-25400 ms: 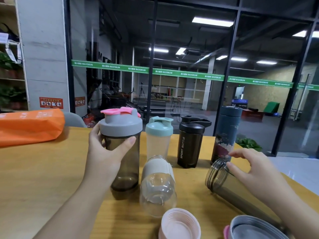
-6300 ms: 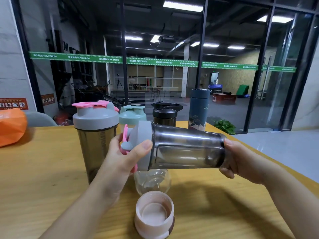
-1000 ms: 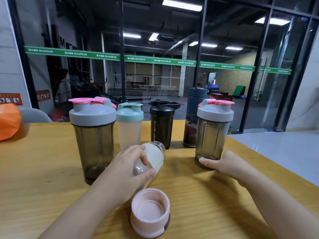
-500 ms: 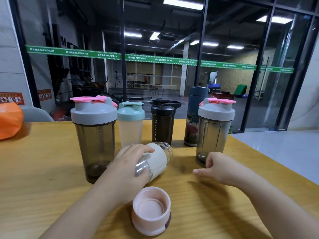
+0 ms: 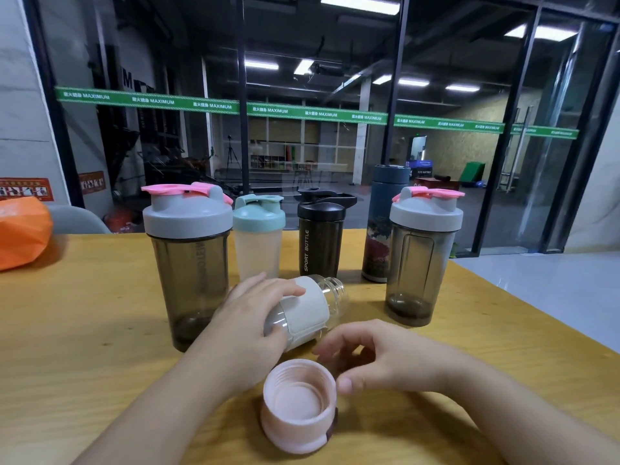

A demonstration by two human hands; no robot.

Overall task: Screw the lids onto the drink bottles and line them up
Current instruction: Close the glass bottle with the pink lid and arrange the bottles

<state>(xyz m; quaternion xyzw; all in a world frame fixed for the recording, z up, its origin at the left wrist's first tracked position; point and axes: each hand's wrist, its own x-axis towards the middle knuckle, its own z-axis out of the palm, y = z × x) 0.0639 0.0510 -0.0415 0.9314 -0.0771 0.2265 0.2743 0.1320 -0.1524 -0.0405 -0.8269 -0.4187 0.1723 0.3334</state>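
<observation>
A small clear bottle with a white sleeve (image 5: 307,308) lies tilted, open neck pointing away, with my left hand (image 5: 250,325) gripping its base end. Its pink lid (image 5: 298,404) rests upside down on the table near me. My right hand (image 5: 382,357) hovers just right of the lid, fingers spread, thumb close to the rim, holding nothing. Behind stand lidded bottles in a row: a large grey shaker with pink cap (image 5: 189,260), a mint-lidded one (image 5: 258,236), a black sport bottle (image 5: 320,236), a dark blue flask (image 5: 382,226) and a second grey shaker (image 5: 421,256).
The wooden table (image 5: 84,330) ends at a slanted right edge. An orange bag (image 5: 20,233) lies at the far left, with a grey chair back (image 5: 77,219) beside it. Glass walls stand behind the table.
My right hand has left the right-hand grey shaker and come back toward the pink lid. My left hand has kept hold of the small bottle and tipped it a little.
</observation>
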